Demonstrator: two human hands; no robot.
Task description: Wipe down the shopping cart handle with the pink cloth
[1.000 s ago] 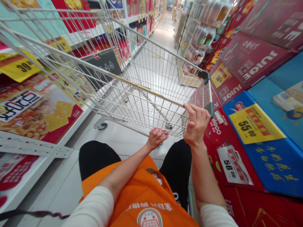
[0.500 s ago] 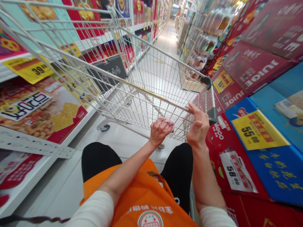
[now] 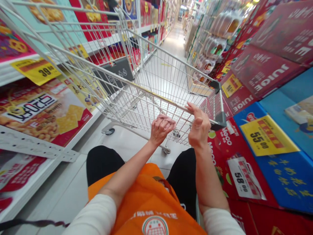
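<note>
A wire shopping cart (image 3: 156, 95) stands tilted across my view, its near side in front of my knees. My left hand (image 3: 157, 130) is closed on a crumpled pinkish cloth (image 3: 170, 122), close against the lower wires of that side. At the cart's near right corner, my right hand (image 3: 199, 129) has its fingers bent over the top rail. Its thumb is raised on the near side, and part of the rail is hidden behind the hand.
Shelves with boxed snacks (image 3: 41, 109) and a yellow price tag (image 3: 36, 70) line the left. Stacked red juice cartons (image 3: 256, 73) and a blue carton (image 3: 288, 176) crowd the right. A cart wheel (image 3: 166, 150) rests on the tiled floor between my knees.
Both hands have shifted slightly left and up in view, the right one along the rail. The cloth stays in my left hand. The view has shifted a little.
</note>
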